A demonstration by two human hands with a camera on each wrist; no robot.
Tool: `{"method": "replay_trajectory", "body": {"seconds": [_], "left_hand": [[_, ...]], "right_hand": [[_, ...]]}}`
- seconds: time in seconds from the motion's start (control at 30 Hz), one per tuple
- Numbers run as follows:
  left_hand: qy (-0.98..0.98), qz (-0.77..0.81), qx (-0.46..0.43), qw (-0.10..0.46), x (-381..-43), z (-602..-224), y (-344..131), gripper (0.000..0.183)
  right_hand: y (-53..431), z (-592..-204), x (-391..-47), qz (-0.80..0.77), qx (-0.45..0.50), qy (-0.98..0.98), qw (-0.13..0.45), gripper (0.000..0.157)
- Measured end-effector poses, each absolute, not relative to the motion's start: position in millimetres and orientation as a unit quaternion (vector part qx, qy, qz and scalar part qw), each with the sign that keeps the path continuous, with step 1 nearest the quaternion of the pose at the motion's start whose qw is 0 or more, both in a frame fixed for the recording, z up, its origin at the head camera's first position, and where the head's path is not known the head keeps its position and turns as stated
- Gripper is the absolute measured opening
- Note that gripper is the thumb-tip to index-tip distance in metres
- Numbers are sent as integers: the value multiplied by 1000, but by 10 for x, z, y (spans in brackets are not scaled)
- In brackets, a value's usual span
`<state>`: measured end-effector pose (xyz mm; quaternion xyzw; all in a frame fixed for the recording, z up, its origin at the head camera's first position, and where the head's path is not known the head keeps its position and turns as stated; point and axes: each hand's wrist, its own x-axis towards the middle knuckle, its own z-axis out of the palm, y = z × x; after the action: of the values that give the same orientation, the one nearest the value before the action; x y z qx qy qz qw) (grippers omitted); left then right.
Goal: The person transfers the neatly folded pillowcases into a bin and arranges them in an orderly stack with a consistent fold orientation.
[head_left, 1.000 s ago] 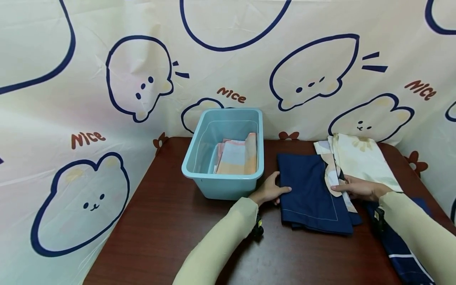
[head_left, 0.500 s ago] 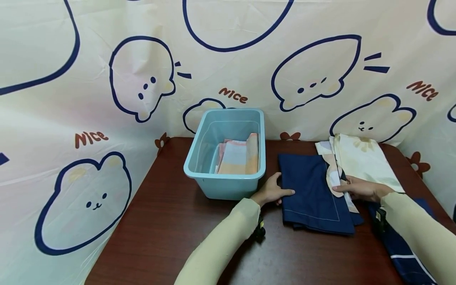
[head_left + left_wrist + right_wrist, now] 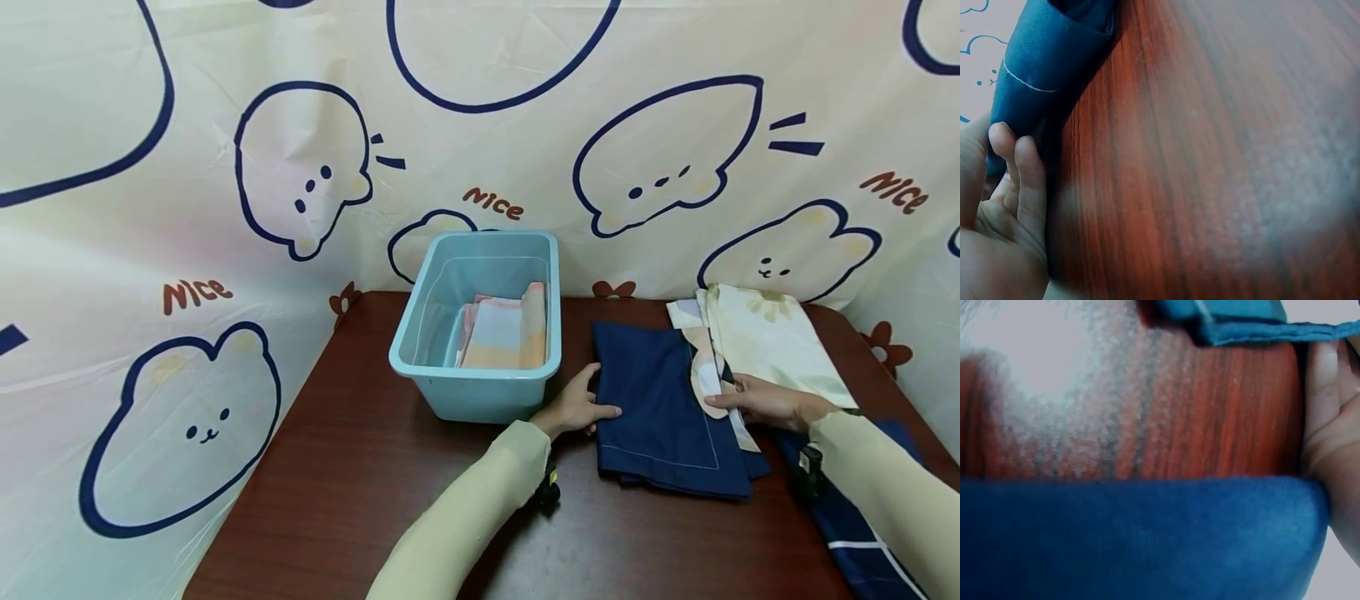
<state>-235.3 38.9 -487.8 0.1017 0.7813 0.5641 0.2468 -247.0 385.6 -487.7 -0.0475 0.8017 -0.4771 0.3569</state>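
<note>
A folded navy cloth (image 3: 652, 408) with a pale stitched line lies on the table, right of the blue tub. My left hand (image 3: 573, 407) holds its left edge, thumb over the top and other fingers at the side and below. In the left wrist view, fingertips (image 3: 1027, 153) of that hand meet the rolled navy edge (image 3: 1035, 69). At the cloth's right side, where a cream and beige printed part (image 3: 705, 379) shows, my right hand (image 3: 772, 402) pinches the edge with thumb and fingers. Part of the right hand's fingers is hidden under the fabric.
The light blue tub (image 3: 480, 396) holds folded checked cloths (image 3: 495, 333) in pink, white and orange. A cream cloth (image 3: 772, 342) lies at the back right. Another navy cloth with white lines (image 3: 855, 517) lies under my right forearm. A printed curtain (image 3: 300, 50) hangs behind the brown table (image 3: 337, 467).
The navy cloth's left edge has shifted slightly to the right, with the left hand still at it. Both hands keep nearly the same position, and the head view has shifted a little.
</note>
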Motion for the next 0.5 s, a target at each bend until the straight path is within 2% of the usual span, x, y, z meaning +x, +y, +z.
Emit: {"method": "replay_trajectory", "body": {"seconds": [0.2,0.3,0.37,0.5], "left_hand": [[780,566,104,246,-2346,-4886,378,85],[780,567,103,244,-2348,-4900,375,85],[779,568,103,243,-2348,-4907,373,85],[777,569,110,245,-2345,-4908,361,85]], "right_hand": [[3871,-4903,-2469,-479,-50,802,352,86],[3890,-4910,-2458,-492,-54,796,349,81],[3901,-4913,-2445,-504,-59,789,346,71],[3909,-4911,-2410,-533,-84,767,347,38]]}}
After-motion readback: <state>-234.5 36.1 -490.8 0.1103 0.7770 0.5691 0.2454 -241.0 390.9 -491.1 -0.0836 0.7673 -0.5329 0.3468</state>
